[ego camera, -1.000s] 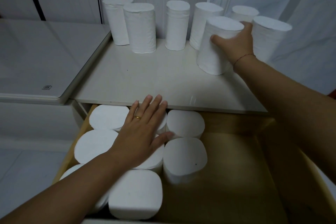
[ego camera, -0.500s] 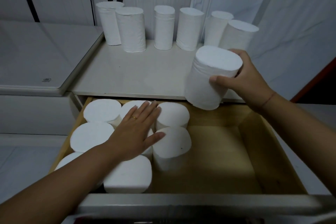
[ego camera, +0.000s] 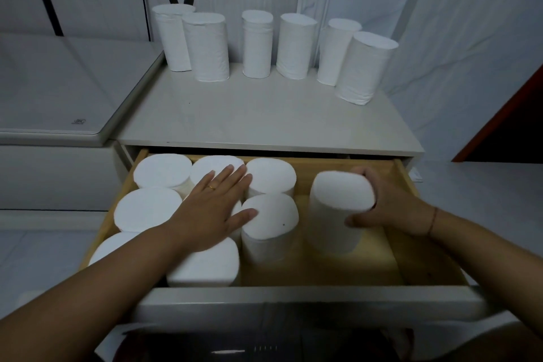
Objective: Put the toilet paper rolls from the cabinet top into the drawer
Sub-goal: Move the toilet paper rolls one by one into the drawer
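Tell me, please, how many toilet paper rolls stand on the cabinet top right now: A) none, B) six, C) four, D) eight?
B: six rolls stand upright along the back of the cabinet top, while the right hand holds another roll in the drawer.

The only mark that looks like writing is a small dark logo printed on the white glossy lid at the left of the frame, near that lid's front right corner. It appears to be a few rounded letters inside an oval, with a tiny line beneath, but it is too small and blurred to read. Along the bottom edge of the frame, a dark surface shows a short bright bar and a few faint tick marks, which give no legible characters.
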The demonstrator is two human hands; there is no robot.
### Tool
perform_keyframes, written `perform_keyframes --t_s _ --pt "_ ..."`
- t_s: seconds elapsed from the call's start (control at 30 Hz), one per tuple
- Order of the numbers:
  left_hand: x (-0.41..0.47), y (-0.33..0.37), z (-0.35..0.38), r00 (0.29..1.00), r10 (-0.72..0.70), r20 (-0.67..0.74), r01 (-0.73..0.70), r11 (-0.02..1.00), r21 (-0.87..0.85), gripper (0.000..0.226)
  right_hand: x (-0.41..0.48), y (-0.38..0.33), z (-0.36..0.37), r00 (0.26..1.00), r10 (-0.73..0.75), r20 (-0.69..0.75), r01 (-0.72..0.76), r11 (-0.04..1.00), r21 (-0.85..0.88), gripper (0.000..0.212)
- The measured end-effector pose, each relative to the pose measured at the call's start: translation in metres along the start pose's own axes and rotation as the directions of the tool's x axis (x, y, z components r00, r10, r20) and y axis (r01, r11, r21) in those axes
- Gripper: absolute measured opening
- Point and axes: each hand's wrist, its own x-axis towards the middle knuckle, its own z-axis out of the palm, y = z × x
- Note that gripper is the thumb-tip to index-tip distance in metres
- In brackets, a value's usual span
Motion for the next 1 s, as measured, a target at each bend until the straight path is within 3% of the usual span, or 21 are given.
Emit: perform_keyframes --t_s 0.13,0.37,0.43,0.57,1.0 --pt "-0.001 0.001 0.0 1.0 -0.008 0.011 0.008 1.0 0.003 0.083 -0.007 0.015 0.02 0.981 0.001 0.195 0.0 1.0 -0.005 0.083" --pt "-0.002 0.001 0.0 1.0 -0.005 0.004 0.005 1.0 0.001 0.081 -0.005 0.022 0.017 0.94 -0.022 0.34 0.025 1.0 -0.003 0.089" --pt "-0.002 0.002 0.0 1.0 -0.002 0.0 0.002 1.0 0.003 0.081 -0.003 0.02 0.014 0.91 0.034 0.414 -0.05 0.998 0.029 0.086" --pt "-0.003 0.002 -0.001 1.0 -0.001 0.005 0.001 1.0 -0.007 0.081 0.0 0.013 0.013 0.854 0.209 0.476 -0.361 0.898 0.252 0.052" --pt "-0.005 0.005 -0.003 1.0 -0.007 0.018 0.007 1.0 -0.003 0.081 -0.011 -0.009 0.038 0.7 0.228 0.676 -0.555 0.769 0.316 0.045"
